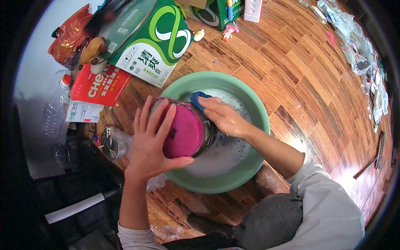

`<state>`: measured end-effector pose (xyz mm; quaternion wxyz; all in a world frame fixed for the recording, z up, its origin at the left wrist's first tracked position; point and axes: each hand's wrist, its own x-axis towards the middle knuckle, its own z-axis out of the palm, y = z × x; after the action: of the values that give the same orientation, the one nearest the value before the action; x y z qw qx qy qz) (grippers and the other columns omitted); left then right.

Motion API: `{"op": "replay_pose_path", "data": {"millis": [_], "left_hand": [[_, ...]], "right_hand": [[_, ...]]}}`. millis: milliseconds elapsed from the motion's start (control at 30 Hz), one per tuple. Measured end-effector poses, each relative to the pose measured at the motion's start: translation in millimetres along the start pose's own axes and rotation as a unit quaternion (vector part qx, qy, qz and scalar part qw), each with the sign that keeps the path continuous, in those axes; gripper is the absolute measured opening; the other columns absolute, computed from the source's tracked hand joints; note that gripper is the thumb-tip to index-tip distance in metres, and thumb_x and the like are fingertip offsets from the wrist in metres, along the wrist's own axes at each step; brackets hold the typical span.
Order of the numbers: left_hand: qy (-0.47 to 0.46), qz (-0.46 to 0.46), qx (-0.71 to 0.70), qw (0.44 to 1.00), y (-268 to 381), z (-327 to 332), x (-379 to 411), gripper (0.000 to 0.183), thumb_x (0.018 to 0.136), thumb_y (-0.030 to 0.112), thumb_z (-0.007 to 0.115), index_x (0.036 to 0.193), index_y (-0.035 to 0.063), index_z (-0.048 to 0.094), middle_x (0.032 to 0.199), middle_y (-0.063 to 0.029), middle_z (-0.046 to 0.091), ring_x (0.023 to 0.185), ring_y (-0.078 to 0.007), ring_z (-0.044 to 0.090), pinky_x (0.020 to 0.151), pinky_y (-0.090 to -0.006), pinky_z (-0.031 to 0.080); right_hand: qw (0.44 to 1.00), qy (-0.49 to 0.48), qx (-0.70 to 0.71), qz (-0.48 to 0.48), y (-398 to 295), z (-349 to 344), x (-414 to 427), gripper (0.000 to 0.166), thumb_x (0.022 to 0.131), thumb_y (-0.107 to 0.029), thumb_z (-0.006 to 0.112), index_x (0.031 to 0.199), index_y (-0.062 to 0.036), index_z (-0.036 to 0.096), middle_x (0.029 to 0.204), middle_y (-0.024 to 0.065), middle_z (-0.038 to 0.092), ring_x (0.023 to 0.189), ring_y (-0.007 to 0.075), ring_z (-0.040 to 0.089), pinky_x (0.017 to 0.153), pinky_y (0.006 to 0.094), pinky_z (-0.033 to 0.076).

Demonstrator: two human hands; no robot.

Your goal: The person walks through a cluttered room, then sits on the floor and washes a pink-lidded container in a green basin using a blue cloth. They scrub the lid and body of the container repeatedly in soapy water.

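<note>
A round container with a bright pink end (185, 131) is tilted over a green plastic basin (215, 186). My left hand (150, 147) spreads over the pink end and grips the container from the left. The container's side, dark or see-through, shows only in part beyond the pink end. In my right hand (226, 117) a blue cloth (199, 99) is pinched, right against the container's far side. Cloudy water with white suds (223, 156) fills the lower part of the basin. My left palm hides the container's left edge.
A green and white carton (156, 47) stands beyond the basin, near a red printed bag (98, 84). An empty plastic bottle (56, 106) and a round metal tin (112, 143) lie left. Plastic bags (359, 47) and a brush (379, 150) lie right on the wood-look floor (300, 90).
</note>
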<state>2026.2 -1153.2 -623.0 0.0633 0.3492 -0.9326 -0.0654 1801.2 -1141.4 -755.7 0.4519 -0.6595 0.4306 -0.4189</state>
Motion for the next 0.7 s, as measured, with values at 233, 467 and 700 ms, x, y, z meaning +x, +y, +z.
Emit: {"op": "replay_pose_path", "data": {"millis": [233,467,700], "left_hand": [[0.102,-0.048,0.009,0.994,15.7,18.2,-5.4,0.095,0.058,0.042,0.077,0.138,0.0054,0.042,0.139,-0.0207,0.039,0.128,-0.048,0.035,0.1,-0.0583,0.033],[0.157,-0.238,0.077,0.955,40.4,43.2,5.4,0.093,0.066,0.042,0.078,0.14,0.0048,0.037,0.136,-0.0227,0.039,0.125,-0.047,0.034,0.1,-0.0581,0.033],[0.138,-0.225,0.026,0.964,40.4,37.8,-0.2,0.098,0.066,0.042,0.08,0.143,0.0065,0.032,0.136,-0.025,0.033,0.122,-0.0466,0.033,0.101,-0.0573,0.032]], "right_hand": [[0.989,0.074,-0.105,-0.077,-31.3,39.3,-82.4,0.044,0.082,0.001,0.053,0.126,0.0041,0.048,0.134,0.0238,0.044,0.12,0.0447,0.041,0.103,0.0491,0.033],[0.984,0.132,-0.057,-0.107,-6.3,23.7,-37.3,0.042,0.082,0.001,0.055,0.123,0.0057,0.049,0.128,0.0232,0.049,0.117,0.0418,0.044,0.103,0.0459,0.034],[0.992,0.092,-0.036,-0.073,-14.8,10.0,-16.6,0.042,0.087,-0.001,0.055,0.128,0.0035,0.05,0.134,0.0211,0.049,0.122,0.0381,0.043,0.105,0.0433,0.034]]}}
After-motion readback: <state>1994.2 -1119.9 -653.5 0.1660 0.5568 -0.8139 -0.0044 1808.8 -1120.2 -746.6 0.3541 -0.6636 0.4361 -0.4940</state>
